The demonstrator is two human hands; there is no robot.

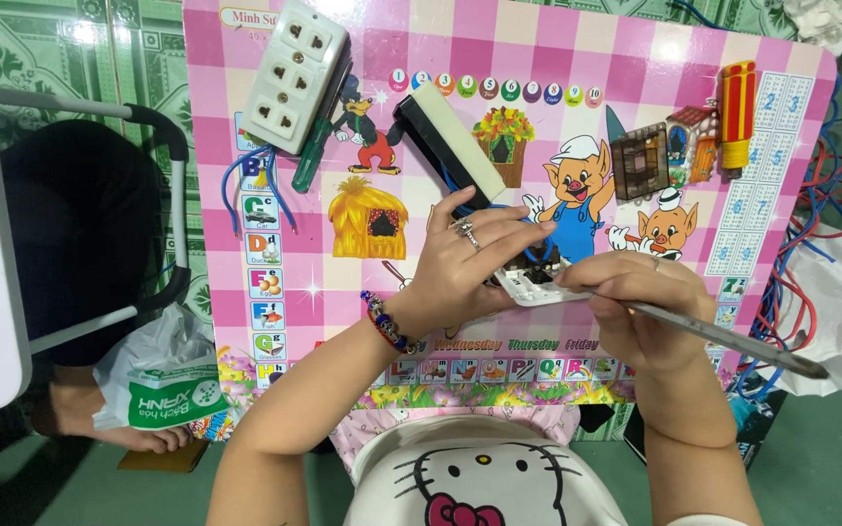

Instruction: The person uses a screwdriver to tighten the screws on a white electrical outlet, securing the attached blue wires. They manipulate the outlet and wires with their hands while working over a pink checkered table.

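Note:
My left hand (460,268), with a ring and a beaded bracelet, grips a small white socket piece (533,284) with black slots and blue wires over the pink cartoon table (343,282). My right hand (635,312) holds a long grey metal tool (733,341) against the white piece; its handle points right. A black and cream box (450,141) lies just behind my left hand.
A white multi-socket outlet (294,73) with a green screwdriver (312,156) and blue wires lies at the table's far left. A brown part (640,161) and a red-yellow screwdriver handle (736,117) sit far right. Red and blue wires (811,253) trail off the right edge. A plastic bag (163,385) lies on the floor at left.

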